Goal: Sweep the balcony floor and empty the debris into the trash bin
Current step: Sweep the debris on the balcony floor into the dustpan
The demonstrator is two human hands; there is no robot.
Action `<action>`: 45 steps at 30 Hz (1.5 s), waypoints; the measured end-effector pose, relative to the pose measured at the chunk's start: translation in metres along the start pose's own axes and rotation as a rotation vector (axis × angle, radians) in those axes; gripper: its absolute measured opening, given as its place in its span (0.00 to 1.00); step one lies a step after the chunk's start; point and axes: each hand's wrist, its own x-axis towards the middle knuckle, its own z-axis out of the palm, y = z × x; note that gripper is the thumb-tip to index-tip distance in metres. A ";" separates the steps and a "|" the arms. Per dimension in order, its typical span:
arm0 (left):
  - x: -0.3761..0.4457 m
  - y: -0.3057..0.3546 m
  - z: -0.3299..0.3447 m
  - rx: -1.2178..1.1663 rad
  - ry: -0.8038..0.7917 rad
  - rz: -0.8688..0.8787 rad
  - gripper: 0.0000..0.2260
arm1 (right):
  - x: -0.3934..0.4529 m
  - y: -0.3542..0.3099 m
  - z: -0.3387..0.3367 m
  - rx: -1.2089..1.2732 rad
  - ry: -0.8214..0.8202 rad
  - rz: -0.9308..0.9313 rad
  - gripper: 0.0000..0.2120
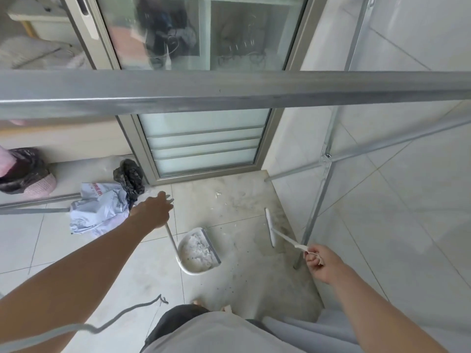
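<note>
Head view: left hand (153,208) grips the top of the dustpan (197,250) handle; the pan sits on the balcony floor (244,200), holding pale debris (200,247). Right hand (322,262) holds the broom (270,226) by its handle end, head on the floor near the wall, apart from the pan. Step: sweeping remaining flakes (218,194). Next likely needs drawing them into the pan, then carrying it to the black-lined trash bin (28,174) at left.

Debris-filled dustpan (198,253) beside broom (270,226)
</note>
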 end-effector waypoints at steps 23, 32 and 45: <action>0.029 0.177 -0.002 0.102 0.061 0.217 0.16 | 0.041 -0.057 -0.057 -0.030 0.147 -0.050 0.09; 0.013 0.164 0.019 0.014 0.084 0.088 0.15 | 0.092 -0.081 -0.049 -0.344 0.192 0.016 0.12; -0.019 0.073 0.033 -0.095 0.078 -0.129 0.14 | 0.089 0.005 0.046 -0.710 0.077 0.096 0.09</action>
